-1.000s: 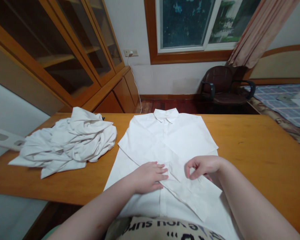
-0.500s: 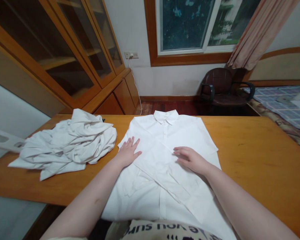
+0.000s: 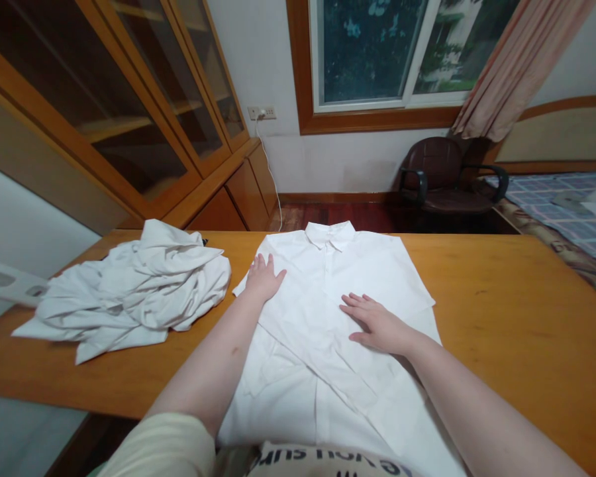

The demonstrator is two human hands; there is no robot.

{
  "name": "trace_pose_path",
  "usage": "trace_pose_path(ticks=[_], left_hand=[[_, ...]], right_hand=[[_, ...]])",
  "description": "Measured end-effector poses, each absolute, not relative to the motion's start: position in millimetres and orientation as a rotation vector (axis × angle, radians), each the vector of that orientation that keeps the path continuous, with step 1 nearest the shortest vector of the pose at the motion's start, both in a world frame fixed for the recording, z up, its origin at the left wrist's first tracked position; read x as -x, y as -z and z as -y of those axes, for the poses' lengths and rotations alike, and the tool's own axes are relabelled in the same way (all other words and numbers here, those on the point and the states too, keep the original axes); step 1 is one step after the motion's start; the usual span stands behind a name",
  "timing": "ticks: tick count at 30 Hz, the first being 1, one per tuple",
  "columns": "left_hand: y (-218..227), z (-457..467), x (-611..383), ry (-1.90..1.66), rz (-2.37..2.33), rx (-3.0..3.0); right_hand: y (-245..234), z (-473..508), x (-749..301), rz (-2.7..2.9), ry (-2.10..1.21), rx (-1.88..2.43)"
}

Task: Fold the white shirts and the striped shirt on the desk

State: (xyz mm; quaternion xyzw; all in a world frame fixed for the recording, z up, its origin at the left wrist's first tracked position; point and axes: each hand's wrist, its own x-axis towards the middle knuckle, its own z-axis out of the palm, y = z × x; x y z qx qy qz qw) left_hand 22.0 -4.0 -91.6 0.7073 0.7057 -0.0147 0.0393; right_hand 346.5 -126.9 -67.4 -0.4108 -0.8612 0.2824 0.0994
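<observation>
A white button-up shirt (image 3: pixel 322 371) lies front side up on the wooden table, its collar at the far edge and its hem toward my body. Its sleeves are folded across the front. My left hand (image 3: pixel 265 278) rests flat on the shirt's upper left part, below the shoulder, fingers spread. Over the right half of the chest, my right hand (image 3: pixel 377 323) is laid with its fingers stretched toward the button line. Neither hand grips the cloth.
A crumpled heap of white cloth (image 3: pixel 139 285) sits at the table's left. The wooden table (image 3: pixel 516 318) extends to the right. Beyond it are a glass-door cabinet (image 3: pixel 129 112), a brown armchair (image 3: pixel 434 172) and a bed with a checked cover (image 3: pixel 556 199). A white slotted object (image 3: pixel 10 281) juts in from the left.
My left hand has slid forward and slightly right, up toward the shirt's shoulder. My right hand has lowered flatter and its fingers have spread. The shirt stays in place.
</observation>
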Motion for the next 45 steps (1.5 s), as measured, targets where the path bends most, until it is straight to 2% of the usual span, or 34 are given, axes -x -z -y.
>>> trace_pose_path(ticks=[5,8,12,19,23,31,39,45], left_hand=[[83.5,-20.4,-39.1,0.185,-2.422,-1.83],[81.6,-31.1,-41.7,0.06,-2.488,-1.929],[76.6,-43.8,-24.8,-0.126,-2.386,-2.266],[29.3,-92.2,20.4,0.163,-2.051,-2.468],[18.2,-111.4,25.2,0.283,-1.847,-2.563],[35.0,-117.2,23.5,0.264,-1.969,-2.519],[62.3,-71.4,-3.1,-0.234,-2.113,-2.501],[88.5,-43.0,-19.8,-0.011,-1.804,-2.529]], right_hand=[[68.3,126.7,-346.5,2.558,-0.822,1.221],[67.1,126.6,-346.2,2.581,-0.805,1.226],[65.2,127.0,-345.7,2.595,-0.796,1.237],[67.8,127.1,-346.0,2.573,-0.831,1.249],[68.9,127.3,-346.1,2.56,-0.832,1.254],[67.6,126.8,-346.6,2.54,-0.855,1.231],[66.7,125.4,-347.7,2.499,-0.886,1.185],[66.2,125.9,-346.3,2.537,-0.85,1.216]])
